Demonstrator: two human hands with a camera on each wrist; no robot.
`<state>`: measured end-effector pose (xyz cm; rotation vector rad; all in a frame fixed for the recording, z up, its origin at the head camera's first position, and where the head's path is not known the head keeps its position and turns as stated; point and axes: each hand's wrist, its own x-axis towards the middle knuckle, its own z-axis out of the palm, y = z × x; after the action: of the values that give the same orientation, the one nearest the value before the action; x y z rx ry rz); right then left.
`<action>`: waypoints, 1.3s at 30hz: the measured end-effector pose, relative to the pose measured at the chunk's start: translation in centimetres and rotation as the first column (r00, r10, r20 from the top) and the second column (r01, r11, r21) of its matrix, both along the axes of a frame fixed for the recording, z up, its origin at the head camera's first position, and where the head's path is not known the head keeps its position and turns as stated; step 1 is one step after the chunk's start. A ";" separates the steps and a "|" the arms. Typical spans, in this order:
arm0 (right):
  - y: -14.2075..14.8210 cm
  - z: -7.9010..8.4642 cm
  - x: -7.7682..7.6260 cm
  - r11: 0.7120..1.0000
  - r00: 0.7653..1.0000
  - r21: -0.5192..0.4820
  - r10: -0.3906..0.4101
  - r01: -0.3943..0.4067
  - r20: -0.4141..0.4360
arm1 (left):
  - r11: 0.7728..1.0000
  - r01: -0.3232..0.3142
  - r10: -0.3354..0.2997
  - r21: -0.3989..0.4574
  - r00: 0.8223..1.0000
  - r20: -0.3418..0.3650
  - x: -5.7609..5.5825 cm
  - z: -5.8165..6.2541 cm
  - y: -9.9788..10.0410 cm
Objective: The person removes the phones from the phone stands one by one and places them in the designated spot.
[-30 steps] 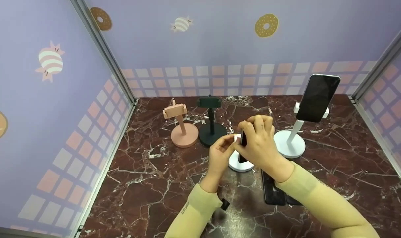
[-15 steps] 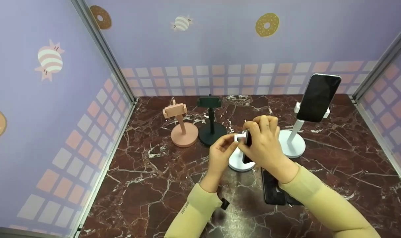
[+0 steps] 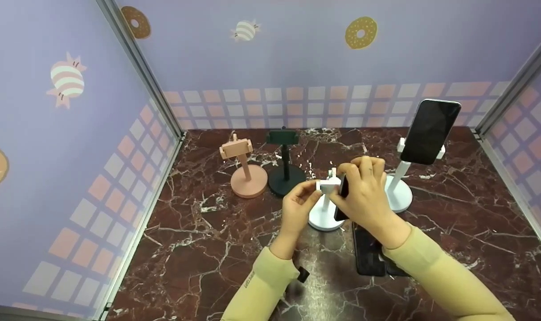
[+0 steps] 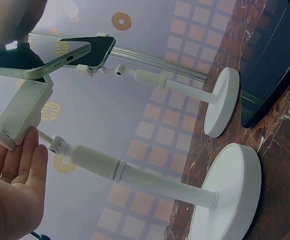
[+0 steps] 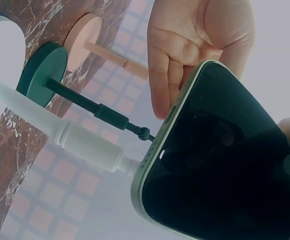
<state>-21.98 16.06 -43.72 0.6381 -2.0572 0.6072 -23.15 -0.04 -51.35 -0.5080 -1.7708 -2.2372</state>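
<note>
In the head view my left hand (image 3: 297,207) pinches the left end of the clamp on a white phone stand (image 3: 322,219). The left wrist view shows the thumb and fingers around the lower end of the clamp head (image 4: 25,112). My right hand (image 3: 364,194) grips a smartphone (image 5: 220,165) by its edges, its dark screen facing the right wrist camera. The phone is tilted at the clamp's right end, overlapping it in the left wrist view. Part of the phone is hidden behind the right hand in the head view.
A pink stand (image 3: 249,180) and a dark green stand (image 3: 286,178) stand at the left back. Another white stand (image 3: 397,191) holds an upright phone (image 3: 431,131) at the right. Dark phones (image 3: 370,261) lie on the marble table (image 3: 199,263) under the right forearm.
My right hand has moved to the right with the smartphone, uncovering more of the white clamp and pole. The left hand has stayed at the clamp's left end.
</note>
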 end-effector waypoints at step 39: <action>4.9 -2.7 1.0 0.991 0.988 -0.027 -0.130 0.132 0.087 | 1.000 -0.028 0.028 0.004 0.999 0.024 0.1 -0.1 0.0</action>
<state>-21.02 21.01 -46.43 0.4609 -2.1451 0.5988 -23.10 -0.05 -51.43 -0.4545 -1.7727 -2.2370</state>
